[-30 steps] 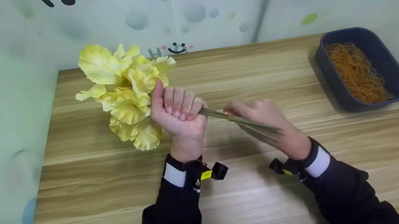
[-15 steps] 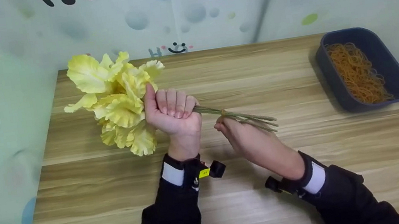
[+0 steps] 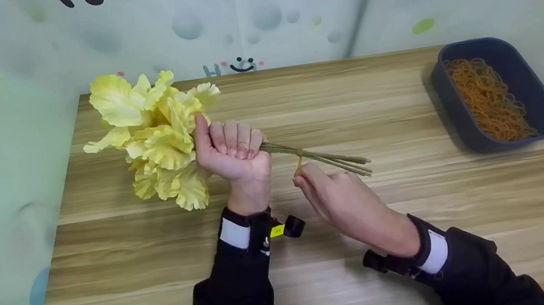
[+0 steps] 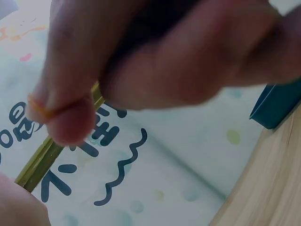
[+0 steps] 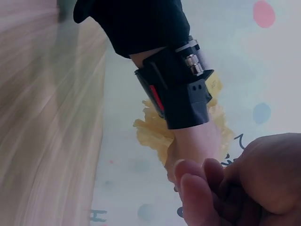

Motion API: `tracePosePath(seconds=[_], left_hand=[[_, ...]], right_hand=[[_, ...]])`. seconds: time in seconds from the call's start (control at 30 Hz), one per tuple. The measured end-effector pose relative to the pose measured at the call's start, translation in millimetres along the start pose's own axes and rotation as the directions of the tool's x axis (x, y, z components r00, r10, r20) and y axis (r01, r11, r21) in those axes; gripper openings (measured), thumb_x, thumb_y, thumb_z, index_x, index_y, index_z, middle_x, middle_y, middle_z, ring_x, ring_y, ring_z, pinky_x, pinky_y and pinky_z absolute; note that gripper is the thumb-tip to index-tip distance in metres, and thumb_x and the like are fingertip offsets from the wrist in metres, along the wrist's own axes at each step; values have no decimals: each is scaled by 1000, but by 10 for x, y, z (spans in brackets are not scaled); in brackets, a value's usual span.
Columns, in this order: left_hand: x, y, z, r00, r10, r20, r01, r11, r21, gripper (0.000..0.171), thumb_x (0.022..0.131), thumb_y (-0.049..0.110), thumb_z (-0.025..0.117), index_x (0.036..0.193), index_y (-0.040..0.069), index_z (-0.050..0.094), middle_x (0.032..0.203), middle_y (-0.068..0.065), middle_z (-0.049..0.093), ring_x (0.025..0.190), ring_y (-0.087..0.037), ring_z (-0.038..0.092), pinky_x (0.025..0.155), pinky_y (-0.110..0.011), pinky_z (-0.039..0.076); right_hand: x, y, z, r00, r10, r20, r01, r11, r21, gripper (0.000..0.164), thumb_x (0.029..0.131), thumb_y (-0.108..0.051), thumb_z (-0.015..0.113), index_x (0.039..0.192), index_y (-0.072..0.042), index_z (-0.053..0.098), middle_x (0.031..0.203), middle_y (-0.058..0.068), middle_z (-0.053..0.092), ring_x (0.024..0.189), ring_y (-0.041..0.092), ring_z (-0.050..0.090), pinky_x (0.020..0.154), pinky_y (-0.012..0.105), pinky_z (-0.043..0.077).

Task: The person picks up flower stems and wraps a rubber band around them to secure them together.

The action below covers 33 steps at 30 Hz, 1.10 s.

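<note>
In the head view my left hand (image 3: 235,149) grips a bunch of yellow artificial flowers (image 3: 159,142) just below the blooms. Thin green stems (image 3: 334,157) stick out of that fist to the right, their ends fanning slightly. Around the stems runs an orange rubber band (image 3: 299,155), and my right hand (image 3: 351,202) pinches its lower loop between thumb and fingertips, stretching it downward. The left wrist view shows the band (image 4: 44,112) across the right fingertips, beside the stems (image 4: 40,162). In the right wrist view, the curled right fingers (image 5: 195,195) hide the band.
A dark blue plastic bin (image 3: 464,117) with a heap of orange rubber bands (image 3: 488,101) stands at the right rear of the wooden table (image 3: 164,295). A printed backdrop (image 3: 286,28) rises behind and along both sides of the table.
The right hand has moved from behind the stems to below them and now pulls the rubber band down. The left hand and the flowers have shifted a little to the left.
</note>
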<state>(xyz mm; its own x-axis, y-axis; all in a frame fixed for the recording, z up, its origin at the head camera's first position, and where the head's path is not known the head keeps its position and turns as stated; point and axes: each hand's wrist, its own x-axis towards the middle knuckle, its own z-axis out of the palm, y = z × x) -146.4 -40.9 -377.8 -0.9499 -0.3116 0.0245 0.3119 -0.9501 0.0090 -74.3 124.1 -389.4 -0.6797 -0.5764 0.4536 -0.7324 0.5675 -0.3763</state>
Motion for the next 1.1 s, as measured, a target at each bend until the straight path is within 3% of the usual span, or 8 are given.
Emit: tracePosePath(seconds=[0.3, 0.73, 1.1], left_hand=[[26, -20, -23, 1000, 15, 26, -16, 999, 39, 67, 111, 34, 27, 46, 19, 31, 38, 8, 28, 35, -5, 14, 31, -19, 13], [-5, -37, 6, 999, 20, 42, -22, 999, 49, 65, 111, 32, 26, 47, 19, 31, 41, 8, 21, 35, -5, 14, 31, -19, 12], [-9, -51, 13, 999, 14, 49, -17, 998, 64, 65, 111, 30, 26, 47, 19, 32, 40, 8, 24, 35, -5, 14, 31, -18, 12]], right_hand=[[-6, -19, -146, 999, -32, -32, 33, 999, 32, 12, 107, -14, 51, 103, -5, 58, 66, -7, 46, 49, 5, 44, 43, 18, 41], [31, 50, -397, 997, 48, -55, -39, 987, 155, 9, 104, -11, 58, 100, -6, 64, 60, -9, 55, 46, -4, 53, 45, 14, 44], [27, 156, -539, 995, 77, -62, -64, 980, 188, 11, 104, -12, 58, 101, -5, 66, 56, -10, 54, 44, -4, 53, 45, 16, 47]])
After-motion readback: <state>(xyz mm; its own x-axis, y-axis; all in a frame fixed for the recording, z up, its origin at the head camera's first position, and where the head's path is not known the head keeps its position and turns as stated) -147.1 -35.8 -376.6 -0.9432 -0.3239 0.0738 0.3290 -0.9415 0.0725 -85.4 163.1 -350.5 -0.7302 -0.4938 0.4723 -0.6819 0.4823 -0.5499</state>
